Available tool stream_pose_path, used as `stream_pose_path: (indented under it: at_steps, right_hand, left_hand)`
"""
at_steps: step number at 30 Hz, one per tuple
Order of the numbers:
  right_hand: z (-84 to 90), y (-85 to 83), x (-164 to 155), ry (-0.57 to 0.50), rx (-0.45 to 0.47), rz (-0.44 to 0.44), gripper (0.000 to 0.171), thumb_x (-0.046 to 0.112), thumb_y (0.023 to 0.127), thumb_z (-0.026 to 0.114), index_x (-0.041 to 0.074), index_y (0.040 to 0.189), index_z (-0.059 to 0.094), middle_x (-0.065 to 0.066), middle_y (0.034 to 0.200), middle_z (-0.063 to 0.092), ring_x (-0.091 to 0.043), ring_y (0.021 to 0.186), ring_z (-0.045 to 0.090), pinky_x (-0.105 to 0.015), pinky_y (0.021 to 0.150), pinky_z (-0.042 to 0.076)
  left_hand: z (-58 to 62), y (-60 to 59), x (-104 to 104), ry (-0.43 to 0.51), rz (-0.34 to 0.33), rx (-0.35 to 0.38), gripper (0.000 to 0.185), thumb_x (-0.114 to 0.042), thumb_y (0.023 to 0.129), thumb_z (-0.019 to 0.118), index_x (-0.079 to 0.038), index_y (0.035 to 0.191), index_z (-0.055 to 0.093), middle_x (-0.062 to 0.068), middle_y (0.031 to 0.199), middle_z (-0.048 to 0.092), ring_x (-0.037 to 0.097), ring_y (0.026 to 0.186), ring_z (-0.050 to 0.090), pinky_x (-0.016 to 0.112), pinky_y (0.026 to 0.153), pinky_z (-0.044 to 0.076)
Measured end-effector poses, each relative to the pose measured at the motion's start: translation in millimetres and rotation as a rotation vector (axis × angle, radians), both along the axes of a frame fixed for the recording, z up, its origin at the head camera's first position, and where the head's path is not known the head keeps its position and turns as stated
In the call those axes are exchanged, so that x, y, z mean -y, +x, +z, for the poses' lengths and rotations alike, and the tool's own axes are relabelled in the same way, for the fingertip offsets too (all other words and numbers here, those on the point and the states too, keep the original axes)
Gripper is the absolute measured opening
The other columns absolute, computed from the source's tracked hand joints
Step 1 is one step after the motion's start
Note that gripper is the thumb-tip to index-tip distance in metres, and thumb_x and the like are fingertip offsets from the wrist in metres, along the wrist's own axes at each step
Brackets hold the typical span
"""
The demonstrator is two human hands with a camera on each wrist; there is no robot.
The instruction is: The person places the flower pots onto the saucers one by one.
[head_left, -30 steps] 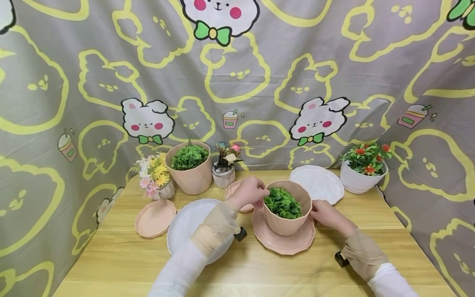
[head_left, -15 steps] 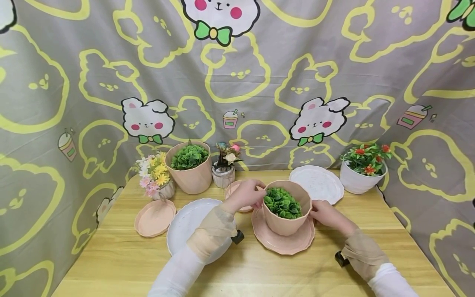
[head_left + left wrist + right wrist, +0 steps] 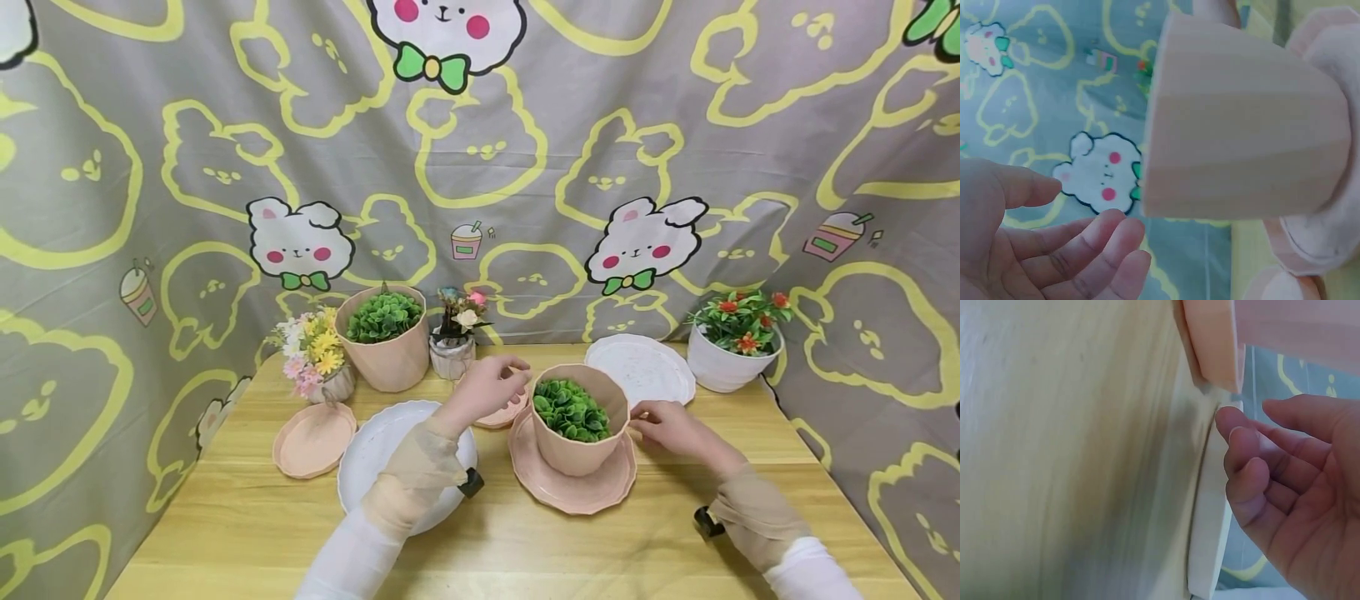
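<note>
Where both gripped before, left hand (image 3: 491, 388) and right hand (image 3: 663, 423) now off pot (image 3: 579, 446), grips loose.

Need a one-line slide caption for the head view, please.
Both open hands, left hand and right hand, flank a pink pot on its pink saucer.

1. Pot (image 3: 579, 437): pale peach-pink, faint vertical stripes; green leaves inside.
2. Saucer (image 3: 573, 490): matching peach-pink.
3. Second pot (image 3: 384, 354): peach-pink, green foliage.
4. Small saucer (image 3: 313, 439): peach-pink.
5. Large plate (image 3: 375, 454): white, finely speckled.
6. Rear plate (image 3: 640, 370): white, speckled.
7. White pot (image 3: 722, 362): green leaves, red and orange flowers.
8. Posy (image 3: 311, 350): yellow, white and pink blooms.
9. Desk (image 3: 525, 550): light yellow wood grain.
10. Backdrop cloth (image 3: 525, 167): grey, yellow rabbit outlines, white rabbits with pink cheeks and green bows.
11. Sleeves (image 3: 420, 475): sheer beige over white.
</note>
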State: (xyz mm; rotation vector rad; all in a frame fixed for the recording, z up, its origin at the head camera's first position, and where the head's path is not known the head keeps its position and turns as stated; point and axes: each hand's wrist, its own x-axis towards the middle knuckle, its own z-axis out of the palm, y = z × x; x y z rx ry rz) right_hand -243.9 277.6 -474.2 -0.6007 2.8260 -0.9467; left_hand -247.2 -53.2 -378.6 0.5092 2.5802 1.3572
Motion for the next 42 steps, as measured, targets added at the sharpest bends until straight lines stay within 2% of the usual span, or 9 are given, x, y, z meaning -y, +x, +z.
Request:
stream_pose_path:
  at_steps: [3,6,10,13,17,25,31,37,42]
  right_hand:
    - [5.9,2.7,-5.4,-0.007,0.017,0.007,0.018,0.013,0.096,0.057,-0.002,0.103,0.066,0.000,0.060,0.058,-0.003,0.050,0.047,-0.021,0.051,0.041]
    - [11.8,5.4,-10.6,-0.018,0.041,-0.004,0.020,0.012,0.097,0.057,-0.005,0.105,0.064,-0.003,0.063,0.060,-0.004,0.051,0.048,-0.022,0.049,0.042]
    - [18.0,8.2,-17.4,-0.030,0.056,-0.026,0.022,0.009,0.096,0.057,-0.009,0.107,0.061,-0.007,0.065,0.062,-0.007,0.051,0.049,-0.022,0.047,0.042]
    - [21.4,10.4,-23.5,-0.025,0.060,-0.043,0.023,0.009,0.097,0.055,-0.010,0.109,0.060,-0.007,0.066,0.062,-0.008,0.051,0.048,-0.023,0.047,0.041]
    - [25.0,13.4,-34.4,-0.017,0.054,-0.070,0.023,0.009,0.098,0.052,-0.010,0.110,0.060,-0.007,0.066,0.062,-0.009,0.051,0.048,-0.023,0.047,0.040]
    - [28.9,16.7,-55.4,0.003,0.008,-0.148,0.023,0.010,0.097,0.055,-0.009,0.108,0.063,-0.008,0.065,0.063,-0.009,0.050,0.049,-0.023,0.047,0.041]
    - [28.6,20.1,-71.9,-0.025,0.020,-0.188,0.025,0.011,0.098,0.055,-0.008,0.111,0.062,-0.008,0.066,0.063,-0.009,0.049,0.050,-0.024,0.045,0.041]
    - [29.4,22.0,-87.6,-0.030,0.045,-0.237,0.032,0.016,0.100,0.052,-0.010,0.116,0.060,-0.009,0.069,0.065,-0.011,0.051,0.052,-0.026,0.045,0.043]
    - [29.0,21.3,-98.2,-0.050,0.065,-0.276,0.035,0.020,0.101,0.050,-0.011,0.117,0.059,-0.009,0.072,0.065,-0.014,0.055,0.057,-0.029,0.049,0.049]
  left_hand:
    - [5.6,5.4,-0.6,0.068,-0.010,0.014,0.031,-0.029,0.099,0.054,-0.007,0.118,0.065,0.011,0.087,0.070,0.016,0.072,0.068,0.026,0.061,0.057]
    - [10.5,13.7,-6.0,0.135,-0.048,0.015,0.033,-0.028,0.100,0.054,-0.003,0.119,0.064,0.017,0.088,0.071,0.021,0.073,0.070,0.027,0.063,0.059]
    - [16.3,27.4,-20.2,0.240,-0.120,0.081,0.035,-0.025,0.101,0.053,0.002,0.120,0.062,0.023,0.090,0.070,0.025,0.073,0.070,0.032,0.065,0.060]
    - [19.3,36.6,-34.6,0.308,-0.149,0.155,0.032,-0.025,0.100,0.055,0.000,0.118,0.063,0.023,0.090,0.069,0.018,0.068,0.068,0.034,0.065,0.061]
    - [19.5,44.7,-57.2,0.373,-0.186,0.204,0.028,-0.024,0.099,0.056,-0.001,0.113,0.064,0.024,0.089,0.069,0.011,0.063,0.065,0.031,0.064,0.061]
    - [18.0,58.0,-102.9,0.400,-0.254,0.219,0.025,-0.025,0.098,0.058,-0.004,0.109,0.067,0.009,0.077,0.069,0.018,0.066,0.069,0.031,0.065,0.061]
    - [8.9,67.0,-133.6,0.489,-0.233,0.300,0.022,-0.021,0.098,0.057,-0.003,0.106,0.066,0.008,0.076,0.068,0.008,0.061,0.064,0.026,0.064,0.060]
    - [-4.9,73.7,-163.2,0.527,-0.181,0.357,0.023,-0.021,0.099,0.055,-0.003,0.105,0.068,0.013,0.078,0.071,0.019,0.067,0.070,0.030,0.065,0.061]
    - [-28.5,76.1,-189.0,0.569,-0.134,0.431,0.026,-0.025,0.098,0.053,-0.005,0.101,0.069,0.015,0.080,0.072,0.028,0.073,0.073,0.029,0.062,0.059]
